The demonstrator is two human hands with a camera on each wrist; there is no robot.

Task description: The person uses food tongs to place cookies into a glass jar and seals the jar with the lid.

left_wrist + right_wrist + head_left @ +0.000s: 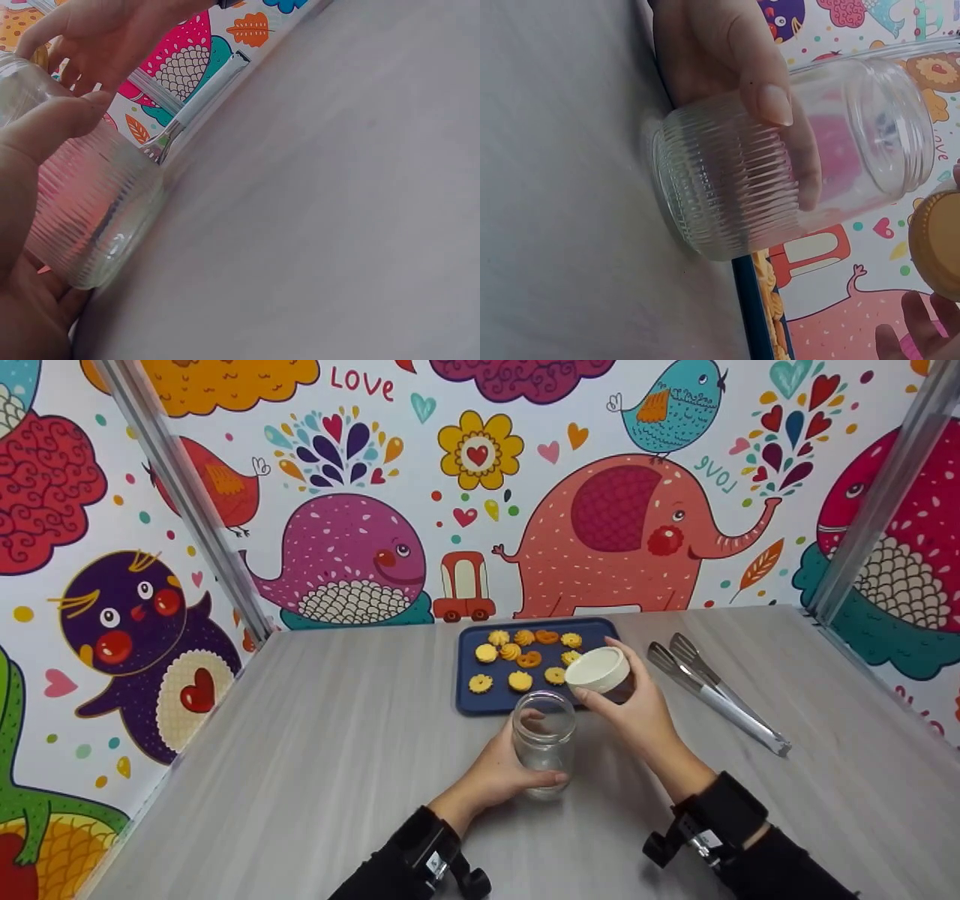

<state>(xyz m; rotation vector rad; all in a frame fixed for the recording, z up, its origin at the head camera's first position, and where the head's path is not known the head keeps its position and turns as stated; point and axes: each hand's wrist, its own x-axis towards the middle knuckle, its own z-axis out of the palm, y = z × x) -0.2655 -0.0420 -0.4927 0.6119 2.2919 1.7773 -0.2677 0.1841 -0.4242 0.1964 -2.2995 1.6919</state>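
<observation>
Near the tray, the left hand is curling round the jar while the right hand is pinching the lid clear of it, seemingly uncapping, next probably calling for setting the lid aside.

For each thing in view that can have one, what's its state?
Jar: uncovered, nothing visible inside
Lid: off the jar, held
Left hand: curled round the jar
Right hand: gripping the lid
Tray: partly covered with cookies
Tongs: lying unheld, tips apart
</observation>
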